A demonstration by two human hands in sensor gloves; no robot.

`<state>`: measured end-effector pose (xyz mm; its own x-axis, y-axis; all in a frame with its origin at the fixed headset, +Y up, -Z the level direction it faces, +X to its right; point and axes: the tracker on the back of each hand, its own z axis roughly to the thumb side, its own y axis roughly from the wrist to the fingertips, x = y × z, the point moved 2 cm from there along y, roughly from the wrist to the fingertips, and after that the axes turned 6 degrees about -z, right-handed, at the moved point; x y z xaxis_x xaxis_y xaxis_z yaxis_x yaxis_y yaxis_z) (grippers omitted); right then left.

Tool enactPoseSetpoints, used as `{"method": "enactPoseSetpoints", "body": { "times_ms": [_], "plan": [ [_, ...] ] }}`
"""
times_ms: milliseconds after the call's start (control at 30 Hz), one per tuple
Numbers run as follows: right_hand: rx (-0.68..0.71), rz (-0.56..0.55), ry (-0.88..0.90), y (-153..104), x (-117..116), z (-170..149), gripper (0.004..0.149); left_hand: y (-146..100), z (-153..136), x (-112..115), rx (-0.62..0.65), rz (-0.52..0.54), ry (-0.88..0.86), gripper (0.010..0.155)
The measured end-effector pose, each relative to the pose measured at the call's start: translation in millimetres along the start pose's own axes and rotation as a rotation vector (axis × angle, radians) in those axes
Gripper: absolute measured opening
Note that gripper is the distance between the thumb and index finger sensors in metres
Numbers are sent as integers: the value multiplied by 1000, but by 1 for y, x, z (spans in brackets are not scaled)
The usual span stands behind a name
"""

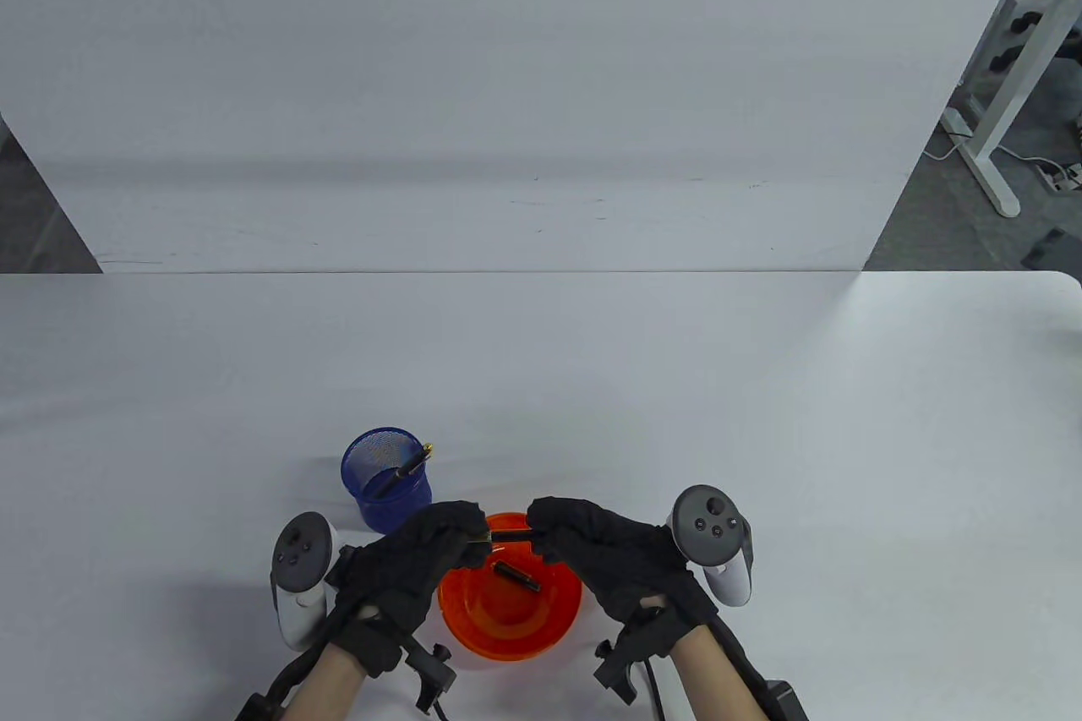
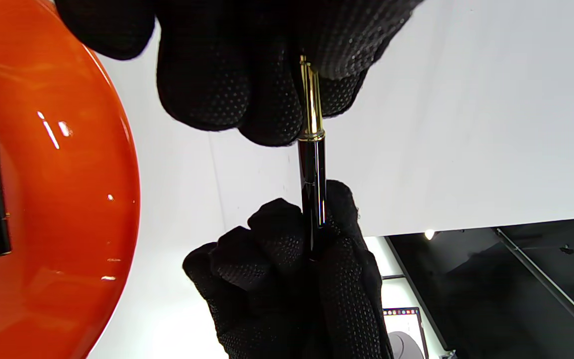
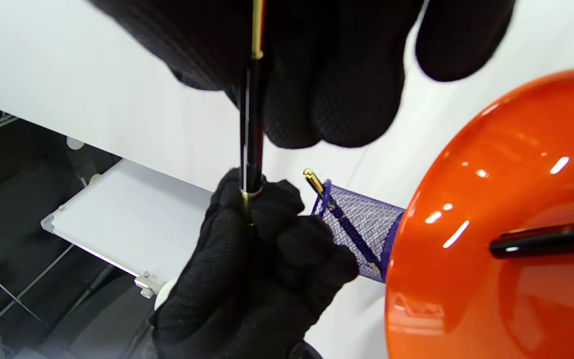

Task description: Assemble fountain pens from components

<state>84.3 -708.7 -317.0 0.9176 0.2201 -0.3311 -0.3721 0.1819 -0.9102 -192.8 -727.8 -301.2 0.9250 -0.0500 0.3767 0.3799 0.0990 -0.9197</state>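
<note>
My left hand [image 1: 461,543] and right hand [image 1: 549,533] hold one black fountain pen [image 1: 510,535] level between them, just above the orange bowl [image 1: 473,611]. In the left wrist view my left fingers [image 2: 267,85] pinch the pen's gold end [image 2: 311,99], and the right hand [image 2: 292,279] grips the black barrel [image 2: 313,174]. In the right wrist view my right fingers [image 3: 327,75] grip the barrel [image 3: 251,124], with the left hand [image 3: 252,269] on its gold-ringed end. A loose black pen part [image 1: 516,576] lies in the bowl.
A blue mesh cup [image 1: 385,483] stands just behind the left hand with one finished pen [image 1: 407,466] leaning in it, gold tip up. A white wall panel [image 1: 507,79] rises behind the table. The bowl also shows in the wrist views [image 2: 58,224] [image 3: 516,174].
</note>
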Motion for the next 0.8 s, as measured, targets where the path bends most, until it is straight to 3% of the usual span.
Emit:
{"method": "enactPoseSetpoints", "body": {
  "times_ms": [800],
  "plan": [
    [16, 12, -51, 0, 0, 4, 42, 0, -1, 0, 1, -4, 1, 42]
  ]
}}
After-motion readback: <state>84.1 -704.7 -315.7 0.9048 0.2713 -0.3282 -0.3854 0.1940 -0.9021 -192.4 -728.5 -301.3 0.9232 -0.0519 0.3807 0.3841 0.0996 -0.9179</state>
